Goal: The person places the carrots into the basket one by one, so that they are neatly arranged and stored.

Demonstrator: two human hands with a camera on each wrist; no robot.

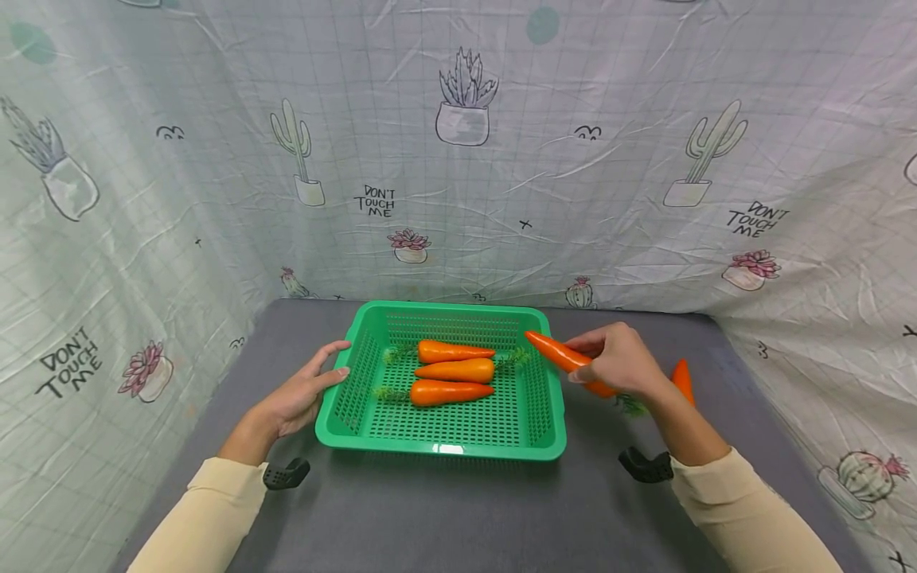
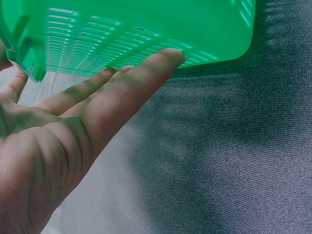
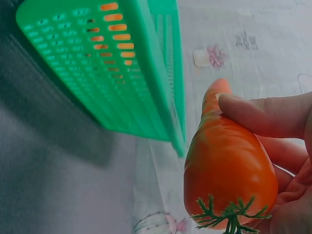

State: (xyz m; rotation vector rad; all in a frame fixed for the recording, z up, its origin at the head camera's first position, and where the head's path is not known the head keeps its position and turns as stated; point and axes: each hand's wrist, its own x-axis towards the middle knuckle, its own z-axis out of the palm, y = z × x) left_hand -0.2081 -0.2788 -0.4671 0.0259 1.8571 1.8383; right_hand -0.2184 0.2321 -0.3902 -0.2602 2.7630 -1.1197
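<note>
A green plastic basket [image 1: 444, 434] with slotted walls stands on the dark table. Three orange carrots with green tops lie crosswise in it: a far carrot [image 1: 456, 351], a middle carrot [image 1: 462, 370] and a near carrot [image 1: 447, 392]. My left hand [image 1: 301, 394] holds the basket's left side, thumb at the rim and fingers stretched along the outer wall [image 2: 131, 44]. To the right, my right hand [image 1: 619, 362] grips another carrot [image 1: 559, 352] between thumb and fingers. Its tip points up and left, overlapping the basket's right rim; its leafy end [image 3: 231, 214] faces the wrist camera.
One more carrot [image 1: 683, 380] lies on the table to the right, partly hidden behind my right forearm. A pale curtain [image 1: 516, 183] printed with potted plants surrounds the table [image 1: 466, 517] at the back and sides. Black wrist straps [image 1: 286, 474] show at both wrists.
</note>
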